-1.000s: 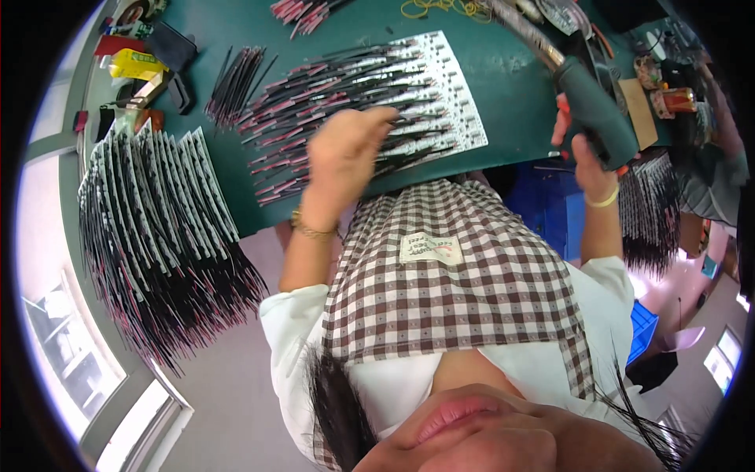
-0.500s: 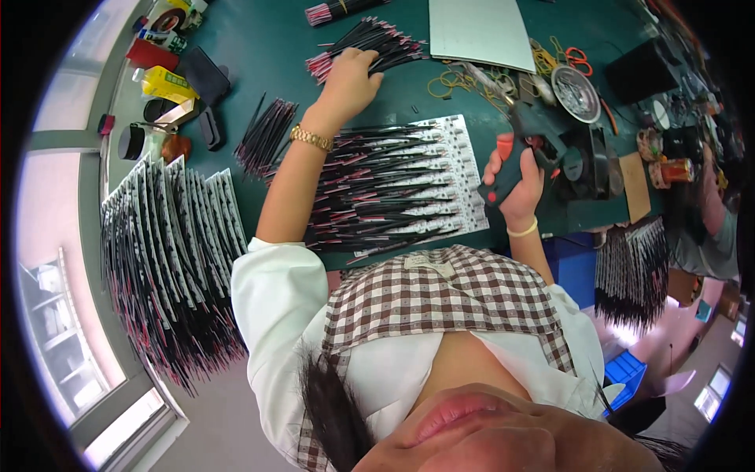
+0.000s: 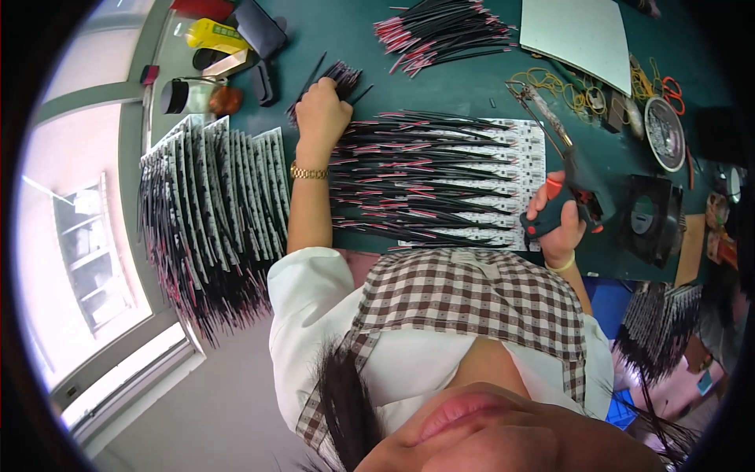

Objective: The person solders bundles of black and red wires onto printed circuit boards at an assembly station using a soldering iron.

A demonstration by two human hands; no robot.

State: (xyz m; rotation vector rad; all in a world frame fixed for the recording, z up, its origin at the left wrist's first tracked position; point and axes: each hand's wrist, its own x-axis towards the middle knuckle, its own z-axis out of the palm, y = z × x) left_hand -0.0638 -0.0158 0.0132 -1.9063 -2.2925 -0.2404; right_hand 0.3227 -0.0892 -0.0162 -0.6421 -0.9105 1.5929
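Observation:
My left hand (image 3: 322,114) is closed on a small bundle of black wires (image 3: 343,76), its fingertips partly hidden among them. In front of me lies a white circuit board panel (image 3: 528,157) with rows of black and red-tipped wires (image 3: 425,177) fanning out to the left. My right hand (image 3: 563,233) grips a soldering gun (image 3: 549,218) with a dark handle and an orange-red trigger, beside the panel's near right corner. The gun's long metal front points away from me. A larger loose pile of black wires with red and white ends (image 3: 444,33) sits farther back.
Wired panels (image 3: 212,212) hang in a row at the left table edge. A white board (image 3: 578,39), yellow rubber bands (image 3: 550,82), orange scissors (image 3: 673,93), a metal bowl (image 3: 664,134) and a black fan-like unit (image 3: 651,219) are to the right. A yellow package (image 3: 216,35) stands far left.
My left hand has gone from the larger wire pile to the small bundle nearer the panel's left. The right hand, still holding the soldering gun, is closer to the panel. The view has shifted.

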